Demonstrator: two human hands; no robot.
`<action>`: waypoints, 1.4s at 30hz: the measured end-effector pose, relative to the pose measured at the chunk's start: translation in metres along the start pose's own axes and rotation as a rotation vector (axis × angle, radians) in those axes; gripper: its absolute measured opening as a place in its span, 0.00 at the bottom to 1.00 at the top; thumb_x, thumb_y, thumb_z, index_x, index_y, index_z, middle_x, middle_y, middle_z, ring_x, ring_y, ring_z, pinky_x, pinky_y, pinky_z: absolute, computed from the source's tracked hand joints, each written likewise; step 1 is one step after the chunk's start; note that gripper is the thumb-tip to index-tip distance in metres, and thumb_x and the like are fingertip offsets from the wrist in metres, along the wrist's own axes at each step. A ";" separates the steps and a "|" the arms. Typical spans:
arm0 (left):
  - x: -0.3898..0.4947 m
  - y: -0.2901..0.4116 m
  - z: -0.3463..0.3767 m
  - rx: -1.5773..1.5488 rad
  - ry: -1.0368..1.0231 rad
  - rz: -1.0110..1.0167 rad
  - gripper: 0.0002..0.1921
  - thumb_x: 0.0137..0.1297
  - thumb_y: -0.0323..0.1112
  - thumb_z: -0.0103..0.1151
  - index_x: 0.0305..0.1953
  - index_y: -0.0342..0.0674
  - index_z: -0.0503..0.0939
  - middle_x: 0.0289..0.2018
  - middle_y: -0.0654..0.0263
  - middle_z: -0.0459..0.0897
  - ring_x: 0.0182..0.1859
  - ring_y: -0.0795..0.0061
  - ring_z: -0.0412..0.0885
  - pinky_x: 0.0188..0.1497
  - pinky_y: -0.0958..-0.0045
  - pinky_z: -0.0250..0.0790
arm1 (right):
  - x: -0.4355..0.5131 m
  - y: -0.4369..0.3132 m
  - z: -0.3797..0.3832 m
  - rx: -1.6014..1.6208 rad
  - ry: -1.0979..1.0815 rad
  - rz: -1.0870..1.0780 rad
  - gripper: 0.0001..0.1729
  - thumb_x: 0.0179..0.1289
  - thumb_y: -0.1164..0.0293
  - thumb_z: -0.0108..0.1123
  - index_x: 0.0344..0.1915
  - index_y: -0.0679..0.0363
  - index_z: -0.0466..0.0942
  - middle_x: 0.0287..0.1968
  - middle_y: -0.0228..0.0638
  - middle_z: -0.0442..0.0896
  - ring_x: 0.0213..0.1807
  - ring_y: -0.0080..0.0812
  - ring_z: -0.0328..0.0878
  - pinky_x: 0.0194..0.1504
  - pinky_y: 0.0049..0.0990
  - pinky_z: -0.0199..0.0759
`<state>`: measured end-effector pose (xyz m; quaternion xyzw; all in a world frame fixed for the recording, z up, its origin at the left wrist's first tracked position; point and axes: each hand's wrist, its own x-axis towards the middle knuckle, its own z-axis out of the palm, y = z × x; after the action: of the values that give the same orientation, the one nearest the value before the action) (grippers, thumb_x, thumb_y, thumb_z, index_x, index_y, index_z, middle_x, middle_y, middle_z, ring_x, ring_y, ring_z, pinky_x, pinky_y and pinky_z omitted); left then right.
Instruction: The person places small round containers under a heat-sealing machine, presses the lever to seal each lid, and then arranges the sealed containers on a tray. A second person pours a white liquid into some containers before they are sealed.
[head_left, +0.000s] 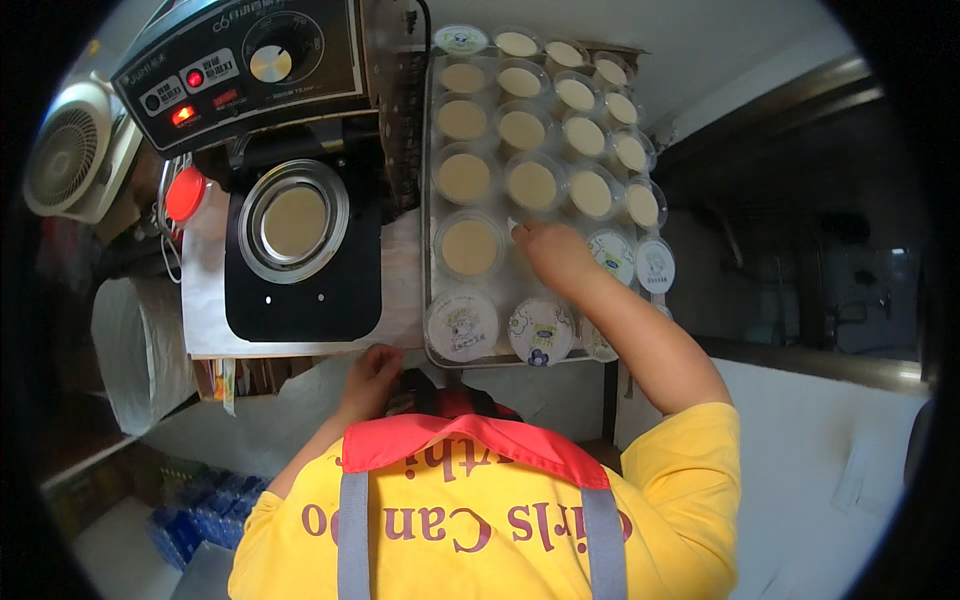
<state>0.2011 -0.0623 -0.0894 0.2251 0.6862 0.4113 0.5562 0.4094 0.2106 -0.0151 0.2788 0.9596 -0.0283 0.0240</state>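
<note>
On a metal tray (430, 262) stand rows of clear plastic cups of beige liquid, such as the cup (469, 246) left of my right hand. My right hand (551, 251) reaches over the tray with its fingers bent together and a small white tip at them; whatever lies under the fingers is hidden. Printed film covers the front cups, among them a sealed cup (462, 327) and another (541, 331). In the round holder of the cup sealing machine (294, 82) sits an open-topped cup (294, 223). My left hand (375, 375) rests near the table's front edge, fingers curled, its grip unclear.
A jar with a red lid (185, 193) stands left of the machine, and a white fan (71, 150) is beyond it. A translucent plastic bin (139, 356) is at the left. Past the tray's right side lies a dark metal-edged recess (787, 225).
</note>
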 end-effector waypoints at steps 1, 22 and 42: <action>-0.002 -0.009 0.004 -0.031 0.056 -0.021 0.07 0.66 0.32 0.55 0.40 0.35 0.77 0.28 0.67 0.78 0.31 0.80 0.75 0.35 0.77 0.69 | 0.002 0.003 0.008 -0.006 -0.036 -0.039 0.14 0.48 0.80 0.58 0.39 0.62 0.74 0.38 0.42 0.79 0.39 0.46 0.80 0.38 0.40 0.76; -0.004 -0.070 0.024 -0.338 0.182 -0.107 0.08 0.65 0.29 0.54 0.43 0.37 0.77 0.34 0.65 0.79 0.37 0.78 0.77 0.40 0.77 0.70 | 0.009 0.024 0.032 0.147 -0.472 -0.210 0.12 0.56 0.75 0.55 0.42 0.56 0.77 0.40 0.48 0.80 0.44 0.52 0.79 0.44 0.44 0.73; -0.109 0.232 -0.320 0.154 1.426 1.166 0.16 0.63 0.39 0.63 0.46 0.36 0.75 0.32 0.70 0.75 0.35 0.81 0.72 0.41 0.76 0.68 | -0.029 -0.014 -0.089 0.306 0.146 0.053 0.11 0.53 0.78 0.54 0.37 0.65 0.80 0.35 0.50 0.82 0.38 0.51 0.79 0.41 0.40 0.73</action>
<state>-0.1061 -0.1167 0.1762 0.2648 0.6699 0.6209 -0.3093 0.4237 0.1888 0.0761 0.3057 0.9356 -0.1533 -0.0878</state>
